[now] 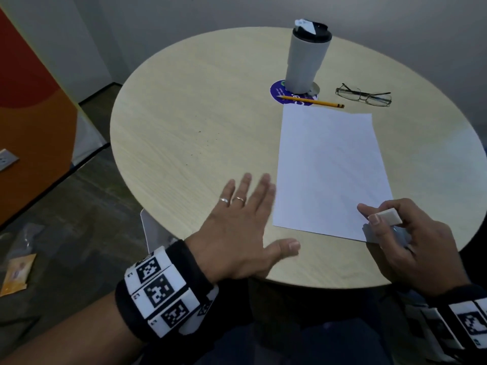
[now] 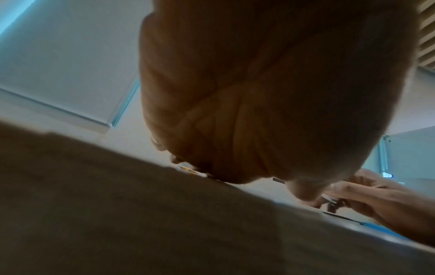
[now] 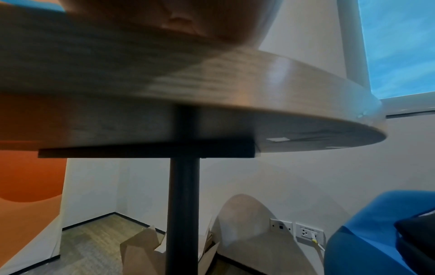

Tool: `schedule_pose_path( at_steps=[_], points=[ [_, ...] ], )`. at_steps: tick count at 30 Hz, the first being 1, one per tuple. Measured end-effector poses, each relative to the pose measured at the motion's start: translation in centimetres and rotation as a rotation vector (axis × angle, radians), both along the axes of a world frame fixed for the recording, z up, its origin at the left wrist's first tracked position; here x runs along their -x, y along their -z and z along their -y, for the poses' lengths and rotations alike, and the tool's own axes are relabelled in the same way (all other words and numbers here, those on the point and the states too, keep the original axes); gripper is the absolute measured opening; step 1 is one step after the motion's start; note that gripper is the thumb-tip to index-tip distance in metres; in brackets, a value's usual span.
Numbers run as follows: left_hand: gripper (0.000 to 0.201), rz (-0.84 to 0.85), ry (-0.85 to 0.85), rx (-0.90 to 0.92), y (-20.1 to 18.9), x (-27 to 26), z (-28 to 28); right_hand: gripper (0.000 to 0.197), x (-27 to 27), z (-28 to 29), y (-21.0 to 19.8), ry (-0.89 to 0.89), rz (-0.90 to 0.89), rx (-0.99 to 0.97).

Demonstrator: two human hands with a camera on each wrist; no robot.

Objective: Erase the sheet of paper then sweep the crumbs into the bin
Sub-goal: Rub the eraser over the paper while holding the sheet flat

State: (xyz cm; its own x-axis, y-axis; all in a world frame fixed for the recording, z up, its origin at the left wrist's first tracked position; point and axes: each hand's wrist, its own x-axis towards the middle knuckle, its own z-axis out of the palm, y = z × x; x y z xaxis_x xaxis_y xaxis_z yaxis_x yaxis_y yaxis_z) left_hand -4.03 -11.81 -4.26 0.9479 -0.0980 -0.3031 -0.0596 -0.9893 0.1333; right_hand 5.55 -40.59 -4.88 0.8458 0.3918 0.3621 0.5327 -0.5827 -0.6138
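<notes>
A white sheet of paper (image 1: 329,167) lies on the round wooden table (image 1: 197,88), right of centre. My left hand (image 1: 258,214) rests flat on the table with straight, spread fingers, just left of the sheet's near left corner. My right hand (image 1: 379,219) pinches a small white eraser (image 1: 387,216) over the sheet's near right corner. A few dark crumbs (image 1: 198,131) dot the bare wood left of the sheet. In the left wrist view the palm (image 2: 259,93) fills the frame above the table surface (image 2: 117,214). A brown paper bag (image 3: 141,249) stands open on the floor under the table.
At the far side stand a grey tumbler (image 1: 307,56) on a blue coaster (image 1: 279,92), a yellow pencil (image 1: 313,101) and glasses (image 1: 365,95). A white object (image 1: 150,227) pokes out below the table's near left edge. A black table post (image 3: 183,204) and a blue seat (image 3: 376,241) are underneath.
</notes>
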Motion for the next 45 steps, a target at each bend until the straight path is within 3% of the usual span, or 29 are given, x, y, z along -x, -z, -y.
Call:
schedule_pose_path(
  at_steps=[2, 6, 10, 14, 15, 18, 23, 28, 33, 40, 45],
  points=[
    [0.109, 0.001, -0.076, 0.014, -0.3, -0.4, -0.5, 0.014, -0.2, 0.2, -0.1, 0.004, -0.002, 0.004],
    [0.093, 0.097, 0.051, 0.075, -0.5, -1.2, -0.9, 0.013, -0.7, 0.5, -0.7, -0.011, -0.024, 0.034],
    [0.072, 0.081, 0.093, 0.164, -0.5, -1.3, -0.8, 0.013, -0.3, -1.0, -2.3, -0.054, 0.152, 0.136],
    [0.02, 0.235, 0.071, 0.207, -0.7, -1.1, -0.9, 0.013, 0.6, -4.0, -3.4, -0.113, 0.049, 0.179],
    [0.016, 0.262, 0.07, 0.198, -0.9, -1.0, -0.8, 0.013, 0.9, -4.6, -3.4, -0.125, 0.032, 0.2],
    [0.029, 0.29, 0.098, 0.138, -0.9, -0.6, -0.1, 0.007, 1.8, -5.2, -2.7, -0.07, 0.003, 0.189],
    [0.096, 0.245, 0.237, 0.119, 0.3, 1.9, 2.4, 0.009, 2.5, -3.6, -0.8, 0.109, -0.103, 0.126],
    [0.124, 0.214, 0.214, 0.054, 1.7, 3.6, 4.1, 0.004, 3.0, -2.0, 0.1, 0.169, -0.185, 0.055],
    [0.126, 0.249, 0.2, 0.018, 2.3, 4.5, 4.3, 0.015, 4.2, -3.4, -0.5, 0.115, -0.125, -0.044],
    [0.118, 0.185, 0.229, -0.11, 2.2, 4.7, 4.3, 0.017, 5.4, -6.0, 1.0, -0.037, -0.016, 0.046],
    [0.104, 0.214, 0.263, -0.086, 1.9, 4.4, 4.4, 0.018, 3.8, -3.9, 0.3, 0.078, -0.115, 0.019]
  ],
)
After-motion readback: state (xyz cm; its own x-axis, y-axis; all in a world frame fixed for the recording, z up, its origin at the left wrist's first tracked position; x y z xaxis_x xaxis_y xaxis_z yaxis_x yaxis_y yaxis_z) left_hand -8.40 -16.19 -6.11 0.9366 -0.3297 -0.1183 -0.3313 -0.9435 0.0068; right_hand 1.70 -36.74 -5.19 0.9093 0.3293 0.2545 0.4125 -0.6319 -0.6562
